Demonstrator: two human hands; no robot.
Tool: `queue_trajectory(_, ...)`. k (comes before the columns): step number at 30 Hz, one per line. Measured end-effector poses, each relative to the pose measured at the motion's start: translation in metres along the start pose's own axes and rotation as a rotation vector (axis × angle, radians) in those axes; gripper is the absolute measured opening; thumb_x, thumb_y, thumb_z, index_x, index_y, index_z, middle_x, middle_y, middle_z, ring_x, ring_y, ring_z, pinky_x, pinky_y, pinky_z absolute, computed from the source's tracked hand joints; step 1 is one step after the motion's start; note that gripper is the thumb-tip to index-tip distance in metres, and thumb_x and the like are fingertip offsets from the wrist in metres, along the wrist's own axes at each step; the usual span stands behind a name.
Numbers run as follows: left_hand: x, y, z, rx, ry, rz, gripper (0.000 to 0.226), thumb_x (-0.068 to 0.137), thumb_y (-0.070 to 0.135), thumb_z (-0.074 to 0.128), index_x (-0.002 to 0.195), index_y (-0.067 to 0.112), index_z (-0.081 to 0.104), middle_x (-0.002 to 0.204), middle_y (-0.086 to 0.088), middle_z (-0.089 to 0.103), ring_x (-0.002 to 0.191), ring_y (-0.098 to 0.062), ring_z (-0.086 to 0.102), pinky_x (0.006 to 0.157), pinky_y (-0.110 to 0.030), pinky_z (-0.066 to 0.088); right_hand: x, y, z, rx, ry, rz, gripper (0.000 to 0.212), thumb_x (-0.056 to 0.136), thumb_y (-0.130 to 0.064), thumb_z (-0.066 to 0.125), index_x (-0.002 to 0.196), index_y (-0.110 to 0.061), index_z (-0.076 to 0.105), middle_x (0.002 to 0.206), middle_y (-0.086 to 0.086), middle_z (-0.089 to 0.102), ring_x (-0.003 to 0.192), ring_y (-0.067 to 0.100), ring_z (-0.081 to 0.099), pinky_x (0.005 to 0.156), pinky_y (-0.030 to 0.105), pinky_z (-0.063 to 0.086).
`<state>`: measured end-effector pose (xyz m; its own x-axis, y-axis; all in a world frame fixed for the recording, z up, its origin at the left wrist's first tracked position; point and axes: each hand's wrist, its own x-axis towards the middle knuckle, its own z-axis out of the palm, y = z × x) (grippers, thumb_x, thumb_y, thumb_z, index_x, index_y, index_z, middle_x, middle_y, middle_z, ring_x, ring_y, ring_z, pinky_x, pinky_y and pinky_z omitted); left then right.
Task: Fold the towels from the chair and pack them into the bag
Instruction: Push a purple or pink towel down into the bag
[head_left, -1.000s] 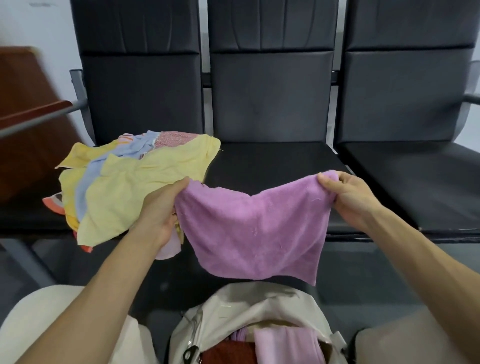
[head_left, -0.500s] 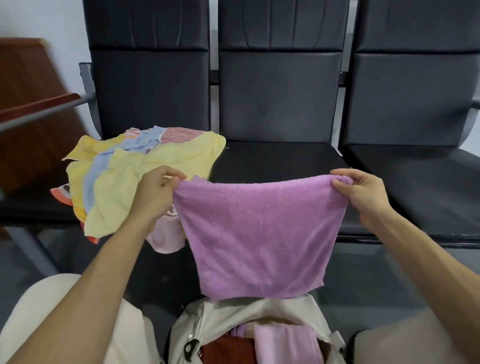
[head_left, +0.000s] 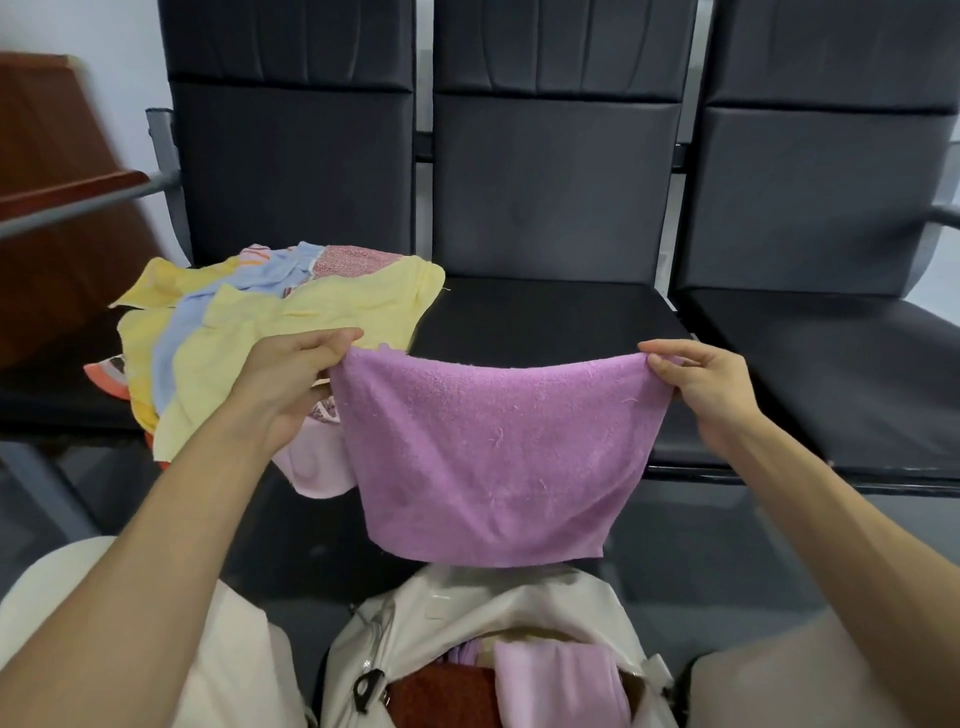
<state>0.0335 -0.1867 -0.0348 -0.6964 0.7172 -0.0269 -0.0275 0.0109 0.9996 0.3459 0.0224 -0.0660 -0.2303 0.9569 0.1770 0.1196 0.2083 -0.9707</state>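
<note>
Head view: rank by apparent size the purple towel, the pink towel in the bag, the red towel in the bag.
1. purple towel.
2-3. pink towel and red towel: both only partly visible inside the bag, similar, so unranked.

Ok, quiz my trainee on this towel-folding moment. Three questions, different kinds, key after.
1. True or false: the left hand and right hand each pinch a top corner of the purple towel.
2. The pile of unfolded towels lies mostly on: A) the left seat B) the middle seat C) the right seat.
3. Fill in: the open bag holds a pale pink towel and a dark ___ towel.
Key: 1 true; 2 A; 3 red.
</note>
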Motion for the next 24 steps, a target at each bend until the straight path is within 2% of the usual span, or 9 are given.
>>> queue_trajectory(3,0.0,-0.005,-0.002,0.149,0.034,0.064,0.021,0.088,0.002,0.066,0.107,0.009,0.071,0.101,0.001,0.067,0.097,-0.012,0.062,0.083,-0.024,0.052,0.0,0.0,0.001,-0.034,-0.019,0.035,0.024,0.085,-0.001,0.07,0.08,-0.023,0.074,0.088,-0.006,0.071,0.094,0.012,0.06,0.091,0.027,0.046)
queue_trajectory(6,0.003,-0.01,-0.004,0.311,0.084,0.137,0.019,0.087,0.0,0.066,0.097,0.014,0.073,0.101,-0.006,0.071,0.097,-0.019,0.066,0.087,-0.031,0.053,-0.002,-0.003,0.0,-0.077,-0.059,0.047,0.024,0.077,0.001,0.076,0.082,-0.022,0.073,0.093,-0.004,0.07,0.097,0.015,0.063,0.09,0.026,0.047)
queue_trajectory(9,0.005,-0.012,-0.006,0.423,0.105,0.184,0.019,0.091,0.004,0.063,0.089,0.021,0.072,0.099,-0.006,0.071,0.096,-0.022,0.066,0.088,-0.039,0.055,-0.006,-0.008,-0.002,-0.307,-0.155,-0.033,0.035,0.069,0.0,0.082,0.095,-0.022,0.072,0.103,-0.007,0.067,0.1,0.01,0.06,0.089,0.023,0.044)
queue_trajectory(10,0.006,-0.012,-0.006,0.488,0.125,0.214,0.017,0.092,0.007,0.061,0.09,0.021,0.071,0.098,-0.004,0.069,0.095,-0.023,0.065,0.086,-0.04,0.055,-0.007,-0.009,-0.003,-0.417,-0.188,-0.065,0.041,0.068,-0.001,0.083,0.102,-0.021,0.071,0.106,-0.007,0.066,0.102,0.009,0.059,0.091,0.023,0.043)
queue_trajectory(12,0.006,-0.012,-0.004,0.631,0.157,0.273,0.012,0.095,0.012,0.058,0.095,0.019,0.067,0.093,-0.007,0.066,0.084,-0.024,0.063,0.07,-0.034,0.052,-0.007,-0.009,-0.002,-0.58,-0.245,-0.117,0.048,0.067,0.0,0.082,0.11,-0.018,0.07,0.11,-0.005,0.066,0.106,0.01,0.056,0.093,0.023,0.04)
queue_trajectory(14,0.005,-0.013,-0.002,0.721,0.141,0.27,0.008,0.096,0.016,0.057,0.098,0.017,0.064,0.086,-0.014,0.065,0.072,-0.025,0.059,0.058,-0.03,0.045,-0.008,-0.007,0.0,-0.729,-0.236,-0.194,0.041,0.071,0.0,0.077,0.109,-0.014,0.071,0.107,-0.001,0.069,0.098,0.012,0.057,0.084,0.019,0.04)
queue_trajectory(17,0.006,-0.014,-0.003,0.772,0.069,0.198,0.008,0.094,0.02,0.06,0.092,0.018,0.067,0.091,-0.012,0.067,0.082,-0.029,0.06,0.066,-0.035,0.045,-0.008,-0.005,0.003,-0.894,-0.133,-0.326,0.023,0.082,0.003,0.064,0.099,-0.007,0.076,0.097,0.006,0.072,0.08,0.011,0.052,0.069,0.014,0.036)
queue_trajectory(21,0.003,-0.011,-0.005,0.629,-0.051,0.088,0.028,0.097,0.018,0.055,0.077,0.014,0.074,0.092,-0.011,0.071,0.096,-0.034,0.063,0.084,-0.044,0.055,-0.004,0.0,0.001,-0.898,-0.081,-0.373,0.025,0.083,0.008,0.059,0.095,-0.004,0.077,0.09,0.01,0.074,0.078,0.016,0.059,0.058,0.004,0.033)
queue_trajectory(24,0.0,-0.007,-0.002,0.588,-0.115,0.048,0.022,0.095,0.02,0.059,0.083,0.013,0.076,0.096,-0.011,0.071,0.099,-0.03,0.061,0.086,-0.042,0.054,-0.001,0.004,-0.001,-0.874,-0.061,-0.375,0.026,0.085,0.01,0.056,0.094,-0.002,0.077,0.084,0.013,0.072,0.076,0.024,0.062,0.059,0.005,0.034)
